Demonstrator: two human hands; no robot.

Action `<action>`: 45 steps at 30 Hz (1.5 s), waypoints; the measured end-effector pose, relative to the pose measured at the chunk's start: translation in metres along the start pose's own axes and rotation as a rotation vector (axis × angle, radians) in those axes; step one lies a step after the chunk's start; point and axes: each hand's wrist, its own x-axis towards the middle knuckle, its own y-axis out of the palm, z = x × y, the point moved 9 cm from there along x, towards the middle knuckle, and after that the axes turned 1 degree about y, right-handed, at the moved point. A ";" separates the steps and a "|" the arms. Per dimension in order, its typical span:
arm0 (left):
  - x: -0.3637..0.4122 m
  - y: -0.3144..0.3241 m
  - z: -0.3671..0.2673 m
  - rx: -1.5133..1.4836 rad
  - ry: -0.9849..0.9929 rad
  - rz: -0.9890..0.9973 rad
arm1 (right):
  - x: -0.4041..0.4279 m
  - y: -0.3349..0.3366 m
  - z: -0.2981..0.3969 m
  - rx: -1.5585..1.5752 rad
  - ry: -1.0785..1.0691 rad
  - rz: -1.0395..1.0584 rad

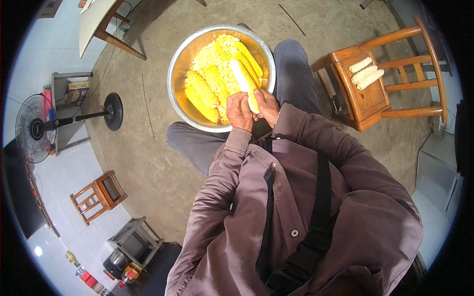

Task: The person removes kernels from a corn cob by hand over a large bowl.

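Note:
Between my knees rests a wide metal basin holding loose corn kernels and several ears of corn. My left hand and my right hand meet at the basin's near rim, both gripping the lower end of one corn cob. Which wrist belongs to which side follows the sleeves as seen. The held cob points away from me, over the kernels; its upper part looks pale and strongly lit, with yellow along its right side. More ears lie just right of it, inside the basin.
On my right, a wooden chair bears three stripped corn cobs. A standing fan is at the left, with its round base on the concrete floor. A small wooden chair stands lower left; a table is at the upper left.

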 end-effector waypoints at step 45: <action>0.105 -0.020 0.088 -0.386 -0.426 -0.006 | -0.012 0.010 0.006 0.018 0.085 0.064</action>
